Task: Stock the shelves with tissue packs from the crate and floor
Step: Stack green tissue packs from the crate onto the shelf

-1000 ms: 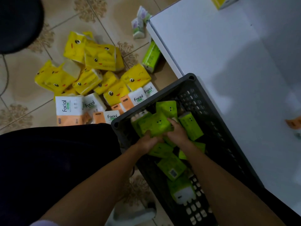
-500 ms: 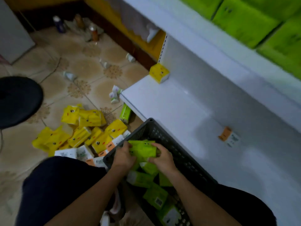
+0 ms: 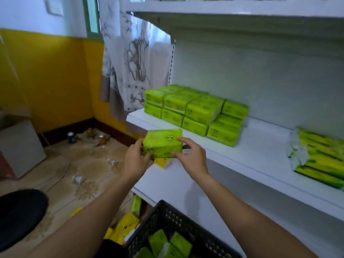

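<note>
A person held a bright green tissue pack with both hands in front of the middle shelf of a white rack, just short of its front edge and above the corner of the lower shelf. The soft, glossy, block-shaped wrapper carried a printed smiling cartoon face on its upper side and a second pair of eyes near its lower left corner. The left hand gripped the pack's left end, thumb on top and fingers curled underneath; the right hand clasped the right end, fingers spread over the top and the thumb pressed against the front. A line of small print ran along the pack's front edge, too blurred to read, and no brand name could be made out. Matching green packs stood stacked two high farther back on the same shelf, with more lying at its right end. A dark plastic crate below the forearms held further green packs, and yellow packs lay on the tiled floor beside it
</note>
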### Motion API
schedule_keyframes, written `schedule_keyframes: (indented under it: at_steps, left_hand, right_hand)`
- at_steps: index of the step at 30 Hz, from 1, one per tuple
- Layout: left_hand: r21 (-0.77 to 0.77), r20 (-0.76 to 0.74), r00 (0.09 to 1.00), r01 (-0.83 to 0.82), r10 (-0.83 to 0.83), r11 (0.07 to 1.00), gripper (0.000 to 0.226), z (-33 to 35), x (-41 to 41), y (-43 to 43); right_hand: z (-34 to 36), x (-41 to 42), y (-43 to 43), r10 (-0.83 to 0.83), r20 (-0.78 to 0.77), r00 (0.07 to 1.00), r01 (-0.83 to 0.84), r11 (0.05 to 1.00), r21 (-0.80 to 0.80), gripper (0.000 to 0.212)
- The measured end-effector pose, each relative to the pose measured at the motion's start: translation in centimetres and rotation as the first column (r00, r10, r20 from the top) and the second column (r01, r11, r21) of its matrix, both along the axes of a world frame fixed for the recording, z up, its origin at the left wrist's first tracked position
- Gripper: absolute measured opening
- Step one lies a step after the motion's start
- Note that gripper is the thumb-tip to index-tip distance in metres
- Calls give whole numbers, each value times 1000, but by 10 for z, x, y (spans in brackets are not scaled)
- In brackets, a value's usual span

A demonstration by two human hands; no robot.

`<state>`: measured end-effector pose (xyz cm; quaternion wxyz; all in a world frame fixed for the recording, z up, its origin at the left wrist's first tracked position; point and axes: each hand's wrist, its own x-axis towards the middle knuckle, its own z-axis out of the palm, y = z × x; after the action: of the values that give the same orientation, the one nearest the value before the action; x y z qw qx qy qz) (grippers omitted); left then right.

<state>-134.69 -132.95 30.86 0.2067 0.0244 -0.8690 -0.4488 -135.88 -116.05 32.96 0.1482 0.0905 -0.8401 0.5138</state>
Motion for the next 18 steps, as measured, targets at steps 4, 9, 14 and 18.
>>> schedule_keyframes:
  at_steps: [4,9,14,18]
  left_hand:
    - [14,-45,995,92,-91,996,46,55,-17,33]
    - [-82,-12,951,308,-310,948,49,74,-37,72]
    - [-210,79,911,411,-404,887,47,57,-59,103]
    - [-249,122,904,427,-410,869,38,44,-89,115]
  right_hand:
    - [45,-2,29,-128,-125,984,127,992,-19,44]
    - [67,-14,82,-307,-108,946,302,952,-56,43]
    - [66,-32,127,-421,-54,905,416,906,-82,40]
    - [55,-53,156,-467,-22,884,464,883,-72,39]
